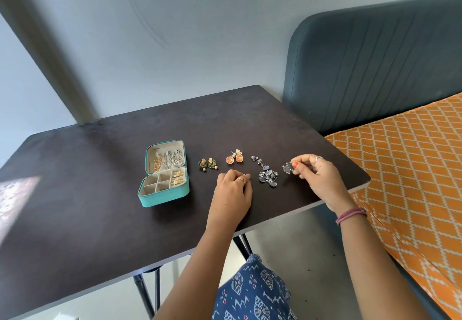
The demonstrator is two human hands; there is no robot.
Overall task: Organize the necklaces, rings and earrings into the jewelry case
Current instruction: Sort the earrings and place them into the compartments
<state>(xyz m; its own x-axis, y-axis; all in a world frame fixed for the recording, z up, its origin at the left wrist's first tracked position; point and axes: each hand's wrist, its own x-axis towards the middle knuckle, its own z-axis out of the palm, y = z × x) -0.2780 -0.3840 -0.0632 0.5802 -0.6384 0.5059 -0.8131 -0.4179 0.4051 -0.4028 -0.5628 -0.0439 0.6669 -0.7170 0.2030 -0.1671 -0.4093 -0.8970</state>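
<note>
Left hand: my left hand (233,185) rests curled on the counter (100,194), right of the jewelry case (163,173); whether it holds anything, I cannot tell.
Right hand: my right hand (316,173) is further right of the case, fingers (296,165) pinching a silver earring (288,167) just above the top.
Loose pieces: green pair (208,164), orange pair (235,157) and silver cluster (268,175) lie in a row right of the case.
Case: open; chains in the lid, gold pieces in some compartments.
Risk: a light pinch could drop the earring off the counter edge, or snag the cluster.
Room: dark matte counter, grey wall, orange-patterned bed beyond.
</note>
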